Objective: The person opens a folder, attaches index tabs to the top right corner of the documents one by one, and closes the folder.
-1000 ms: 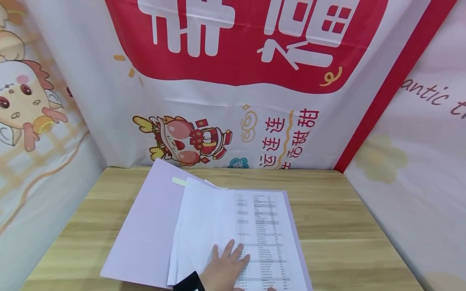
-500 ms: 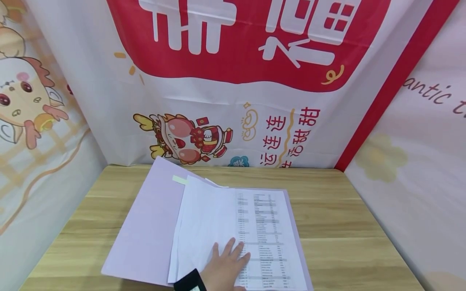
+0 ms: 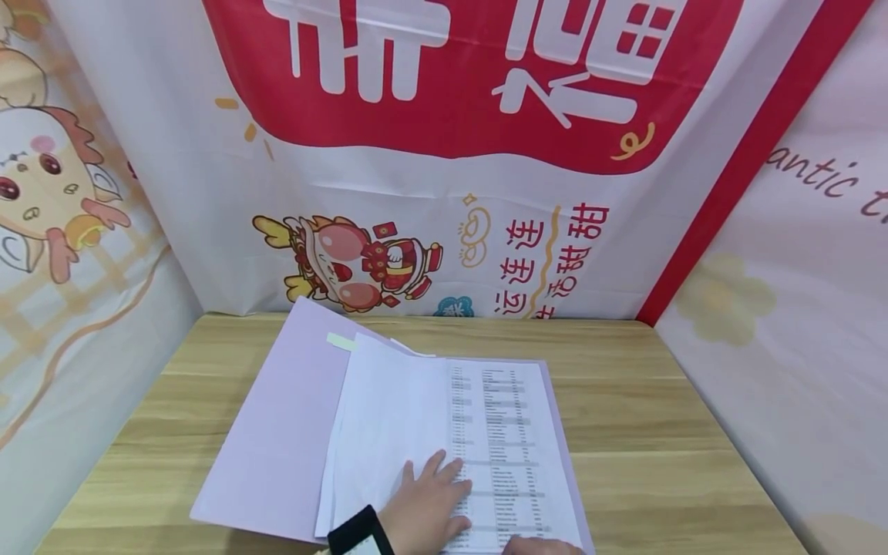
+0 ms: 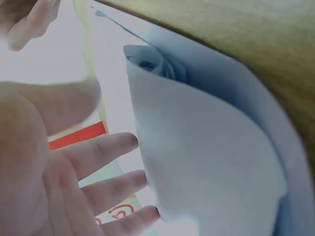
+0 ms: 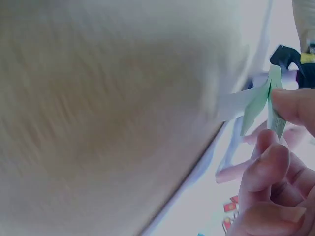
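A lilac folder (image 3: 260, 455) lies open, with a white sheet (image 3: 388, 408) turned to the left and a printed list (image 3: 516, 432) on the right. My left hand (image 3: 426, 501) rests on the papers with its fingers spread, a dark watch on the wrist. Only the top of my right hand (image 3: 544, 547) shows at the bottom edge in the head view. In the right wrist view, its thumb and fingers pinch a small pad of pale green sticky notes (image 5: 276, 98), from which a strip sticks out. A similar pale green tab (image 3: 341, 342) juts from the sheets' top.
Bare wooden tabletop (image 3: 645, 439) extends to both sides of the folder. A printed cloth (image 3: 229, 231) hangs behind the table, and further cloths stand along its left and right sides.
My right hand, out of the head view half a second ago, has come up at the bottom edge beside the left. The left hand stays on the papers with almost no shift.
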Demonstrator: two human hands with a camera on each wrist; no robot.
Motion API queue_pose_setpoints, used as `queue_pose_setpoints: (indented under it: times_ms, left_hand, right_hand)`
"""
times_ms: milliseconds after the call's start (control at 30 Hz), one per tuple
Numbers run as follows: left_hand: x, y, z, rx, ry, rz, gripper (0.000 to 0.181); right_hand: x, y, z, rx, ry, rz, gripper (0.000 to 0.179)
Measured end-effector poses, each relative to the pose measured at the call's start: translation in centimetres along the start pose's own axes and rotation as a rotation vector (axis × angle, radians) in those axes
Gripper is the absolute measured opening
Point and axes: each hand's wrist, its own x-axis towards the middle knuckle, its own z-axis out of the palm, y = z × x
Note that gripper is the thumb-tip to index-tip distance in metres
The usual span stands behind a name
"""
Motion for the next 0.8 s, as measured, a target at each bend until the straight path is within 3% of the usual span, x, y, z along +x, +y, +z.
queue_pose_setpoints:
  times_ms: [100,133,167,300,433,500,567,700,800]
  left_hand:
    - [0.0,0.2,-0.2,-0.014,0.037,-0.007,0.043]
    - [0.1,0.2,-0.3,-0.018,0.051,-0.011,0.041]
    - [0.1,0.3,-0.4,-0.019,0.065,-0.015,0.039]
    - [0.2,0.7,-1.1,-0.009,0.125,-0.027,0.034]
    - [0.3,1.1,-2.0,-0.049,0.214,-0.019,0.028]
    - [0.2,1.1,-2.3,-0.135,0.237,-0.001,0.026]
    - [0.1,1.0,-2.6,-0.274,0.218,0.028,0.029]
    - [-0.3,0.6,-3.0,-0.597,0.114,0.073,0.043]
    - [-0.3,0.4,-3.3,-0.793,0.078,0.081,0.048]
  right_hand:
    - [0.6,0.4,-1.5,0.061,-0.117,0.095,0.011]
    - [0.9,0.3,-2.2,0.083,-0.162,0.183,0.012]
    - [1.2,0.4,-2.7,0.103,-0.17,0.168,0.014]
    - [1.7,0.8,-3.9,0.112,-0.07,0.059,0.019]
    - [2.2,0.7,-4.9,0.064,0.056,0.017,0.026]
    - [2.4,0.6,-5.3,0.037,0.102,0.033,0.03]
    - [2.7,0.5,-5.7,0.015,0.138,0.059,0.032]
    - [3.3,0.4,-6.4,-0.005,0.181,0.117,0.033]
    - [4.0,0.3,-6.8,0.001,0.17,0.174,0.031]
